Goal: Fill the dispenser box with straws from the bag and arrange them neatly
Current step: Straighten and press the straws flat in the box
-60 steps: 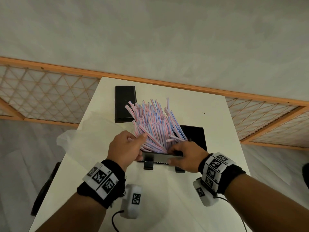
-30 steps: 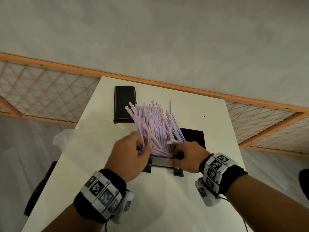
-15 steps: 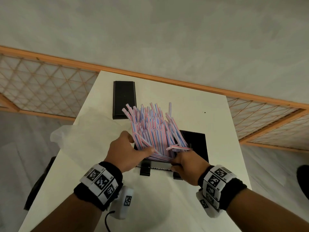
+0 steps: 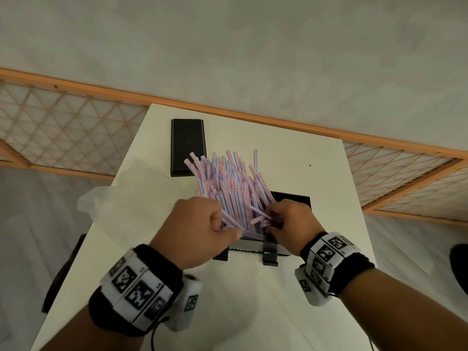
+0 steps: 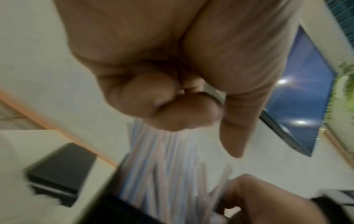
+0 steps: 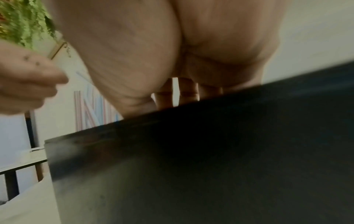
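A thick bundle of pink-and-blue striped straws [image 4: 228, 188] stands slanted in the open black dispenser box [image 4: 293, 200], fanning away from me. My left hand [image 4: 200, 224] grips the near left ends of the straws, its fingers curled round them [image 5: 162, 106]. My right hand [image 4: 288, 219] is curled on the near right ends, reaching over the box's front wall [image 6: 191, 151]. In the left wrist view the straws [image 5: 162, 159] spread out below my fingers. How far the straws sit inside the box is hidden.
The box's flat black lid [image 4: 187, 145] lies at the far left of the white table [image 4: 253, 300]. A crumpled clear plastic bag [image 4: 121, 203] lies left of the box, over the table's left edge. A wooden lattice rail [image 4: 63, 127] runs behind.
My left hand has curled tighter round the straws' near ends. My right hand has come up from the box's front wall onto the straws. The bundle is pressed narrower.
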Demonstrator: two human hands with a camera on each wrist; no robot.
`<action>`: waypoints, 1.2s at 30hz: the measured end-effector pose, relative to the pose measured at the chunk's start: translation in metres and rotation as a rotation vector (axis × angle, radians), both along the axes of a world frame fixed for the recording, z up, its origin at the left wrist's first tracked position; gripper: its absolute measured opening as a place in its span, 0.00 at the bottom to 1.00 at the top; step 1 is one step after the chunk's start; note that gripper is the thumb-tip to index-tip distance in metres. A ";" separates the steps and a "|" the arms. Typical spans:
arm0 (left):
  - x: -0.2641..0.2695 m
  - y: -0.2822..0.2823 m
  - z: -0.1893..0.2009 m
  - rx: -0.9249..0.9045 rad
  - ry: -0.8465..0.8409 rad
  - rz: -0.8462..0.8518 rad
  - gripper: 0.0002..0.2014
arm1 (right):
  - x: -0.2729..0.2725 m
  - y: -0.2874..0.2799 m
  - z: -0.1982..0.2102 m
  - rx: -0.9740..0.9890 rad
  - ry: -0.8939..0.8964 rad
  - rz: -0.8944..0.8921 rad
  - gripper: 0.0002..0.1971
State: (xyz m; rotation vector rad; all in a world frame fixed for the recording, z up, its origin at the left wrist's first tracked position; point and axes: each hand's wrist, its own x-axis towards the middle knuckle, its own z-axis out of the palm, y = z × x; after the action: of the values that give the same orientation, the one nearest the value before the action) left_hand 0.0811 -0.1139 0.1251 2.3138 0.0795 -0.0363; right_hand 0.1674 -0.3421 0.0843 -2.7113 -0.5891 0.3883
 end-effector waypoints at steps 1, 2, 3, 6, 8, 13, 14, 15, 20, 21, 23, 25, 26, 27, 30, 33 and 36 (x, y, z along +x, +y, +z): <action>0.002 -0.007 0.002 -0.050 -0.017 -0.030 0.21 | 0.000 0.002 -0.002 0.015 -0.017 0.009 0.10; 0.006 -0.016 0.004 -0.075 -0.023 -0.066 0.16 | 0.000 0.005 -0.003 0.033 -0.032 0.024 0.10; 0.010 -0.024 0.003 -0.063 -0.027 -0.108 0.15 | 0.000 0.006 -0.003 0.050 -0.045 0.035 0.10; 0.023 -0.040 -0.009 -0.002 -0.029 -0.162 0.16 | -0.002 0.010 -0.002 0.095 -0.068 0.042 0.06; 0.030 -0.042 -0.020 0.014 -0.030 -0.123 0.14 | -0.003 0.010 -0.002 0.134 -0.076 0.044 0.05; 0.036 -0.040 -0.026 0.034 -0.035 -0.113 0.05 | -0.007 0.009 0.000 0.207 -0.046 0.050 0.04; 0.036 -0.040 -0.025 0.029 -0.024 -0.123 0.04 | -0.008 0.009 0.000 0.224 -0.036 0.041 0.05; 0.036 -0.042 -0.026 0.002 -0.007 -0.133 0.04 | -0.010 0.009 0.000 0.238 -0.029 0.034 0.06; 0.039 -0.048 -0.035 0.026 -0.003 -0.229 0.06 | -0.012 0.008 0.000 0.286 -0.012 0.056 0.05; 0.039 -0.048 -0.036 0.037 -0.027 -0.231 0.07 | -0.012 0.007 0.000 0.291 -0.010 0.061 0.05; 0.039 -0.048 -0.034 0.039 -0.073 -0.222 0.07 | -0.012 0.006 0.001 0.305 -0.019 0.063 0.06; 0.037 -0.044 -0.027 0.029 -0.112 -0.206 0.06 | -0.012 0.006 0.003 0.294 -0.033 0.092 0.09; 0.036 -0.041 -0.023 0.016 -0.133 -0.198 0.05 | -0.012 0.007 0.003 0.275 -0.042 0.116 0.09; 0.035 -0.037 -0.020 -0.005 -0.149 -0.190 0.05 | -0.012 0.008 0.002 0.246 -0.051 0.137 0.08; 0.032 -0.026 -0.009 -0.093 -0.162 -0.180 0.06 | -0.009 0.009 -0.002 0.179 -0.066 0.135 0.13; 0.032 -0.016 -0.002 -0.091 -0.188 -0.154 0.06 | -0.006 0.011 0.001 0.203 -0.034 0.148 0.05; 0.032 -0.011 0.000 -0.071 -0.194 -0.163 0.06 | -0.005 0.014 0.003 0.225 0.000 0.181 0.03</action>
State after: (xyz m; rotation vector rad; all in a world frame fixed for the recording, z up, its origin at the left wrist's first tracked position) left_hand 0.1134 -0.1249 0.1253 2.2359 -0.2053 0.1014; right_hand 0.1626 -0.3282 0.0877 -2.4519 -0.8292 0.3445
